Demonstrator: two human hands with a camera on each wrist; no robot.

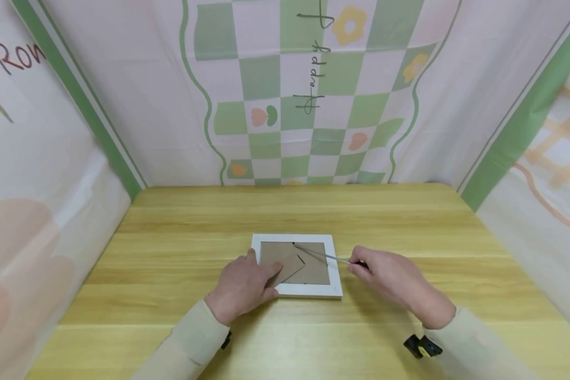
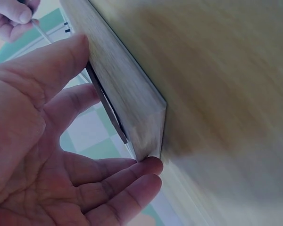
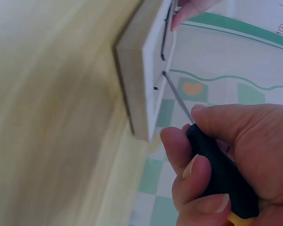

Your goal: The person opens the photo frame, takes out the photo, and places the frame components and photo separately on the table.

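Observation:
A white picture frame (image 1: 333,269) lies face down on the wooden table, its brown backing board (image 1: 316,272) and folded stand flap (image 1: 285,270) facing up. My left hand (image 1: 244,282) grips the frame at its left near corner, thumb on the near side and fingers round the left edge. One finger lies over the flap. On the right, my right hand (image 1: 394,274) holds a screwdriver (image 3: 221,169) by its dark handle with a yellow end. Its thin metal shaft slants across the board, and the tip is right at a small black tab (image 1: 293,243) on the far edge.
The wooden table (image 1: 195,221) stretches around the frame on all sides. Behind it hangs a checkered green and white cloth (image 1: 296,119) with lettering, and more printed cloth hangs at both sides. A black device (image 1: 423,347) is at my right wrist.

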